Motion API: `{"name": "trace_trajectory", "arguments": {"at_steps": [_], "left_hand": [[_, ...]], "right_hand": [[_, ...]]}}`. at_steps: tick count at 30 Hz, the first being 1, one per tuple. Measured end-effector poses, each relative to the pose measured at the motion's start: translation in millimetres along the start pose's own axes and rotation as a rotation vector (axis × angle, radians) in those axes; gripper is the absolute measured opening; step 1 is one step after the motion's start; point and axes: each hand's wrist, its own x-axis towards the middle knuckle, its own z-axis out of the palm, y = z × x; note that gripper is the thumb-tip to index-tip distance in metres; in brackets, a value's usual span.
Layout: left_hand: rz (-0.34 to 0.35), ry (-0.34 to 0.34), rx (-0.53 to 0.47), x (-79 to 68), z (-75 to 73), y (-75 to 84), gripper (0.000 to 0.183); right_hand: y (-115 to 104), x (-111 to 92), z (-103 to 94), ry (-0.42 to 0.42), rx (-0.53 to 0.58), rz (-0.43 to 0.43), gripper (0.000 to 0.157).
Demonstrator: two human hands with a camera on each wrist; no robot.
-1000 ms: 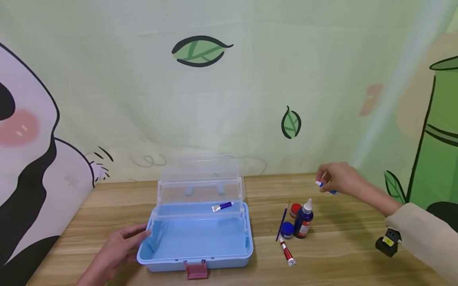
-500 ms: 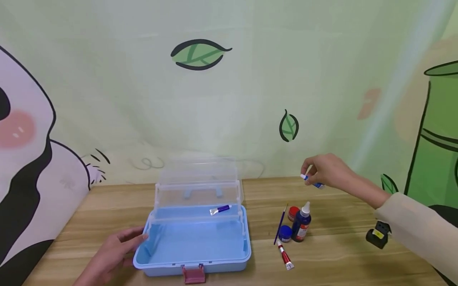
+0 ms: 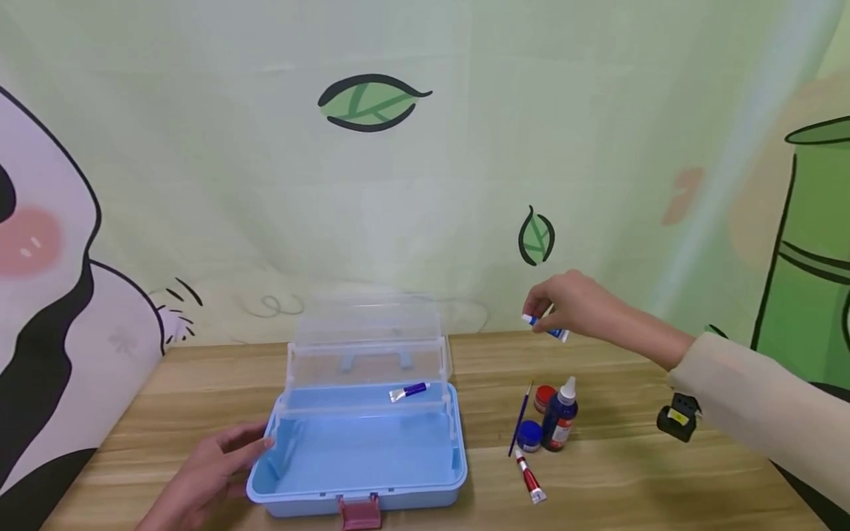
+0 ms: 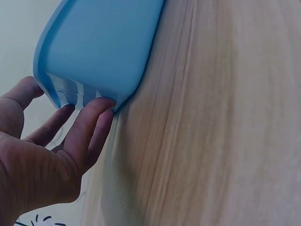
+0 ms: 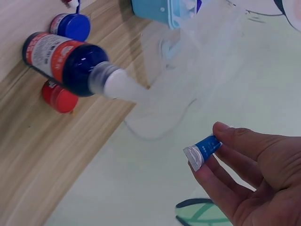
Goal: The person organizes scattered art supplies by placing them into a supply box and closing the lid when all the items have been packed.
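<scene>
My right hand (image 3: pixel 572 302) pinches a small blue paint tube (image 3: pixel 550 327) between thumb and fingers, raised above the back of the table. Its silver crimped end shows in the right wrist view. My left hand (image 3: pixel 209 466) touches the left end of a light-blue plastic box (image 3: pixel 358 450), its fingertips against the outer wall and its thumb at the rim. The box stands with its clear lid (image 3: pixel 368 317) up and a pink latch (image 3: pixel 361 512) hanging at the front. A purple-blue paint tube (image 3: pixel 409 391) lies toward the back of the box.
Right of the box stand a dark blue bottle (image 3: pixel 560 420) with a white nozzle, a blue paint jar (image 3: pixel 529 436) and a red paint jar (image 3: pixel 544 398). A thin paintbrush (image 3: pixel 521 419) and a red paint tube (image 3: pixel 530 478) lie beside them. A printed backdrop (image 3: pixel 465 147) rises behind the table.
My right hand has moved left and slightly up with the blue paint tube, from right of the bottle to above and behind it. My left hand has stayed at the box.
</scene>
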Motion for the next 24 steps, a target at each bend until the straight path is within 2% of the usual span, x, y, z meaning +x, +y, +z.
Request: {"name": "trace_trajectory", "arguments": {"at_steps": [16, 24], "left_hand": [[-0.008, -0.008, 0.015, 0.5, -6.3, -0.5, 0.081], [0.006, 0.003, 0.002, 2.6, -0.7, -0.9, 0.079]], "right_hand": [[-46, 37, 12.4, -0.118, -0.017, -0.109, 0.013], [-60, 48, 15.9, -0.155, -0.044, -0.144, 0.013]]}}
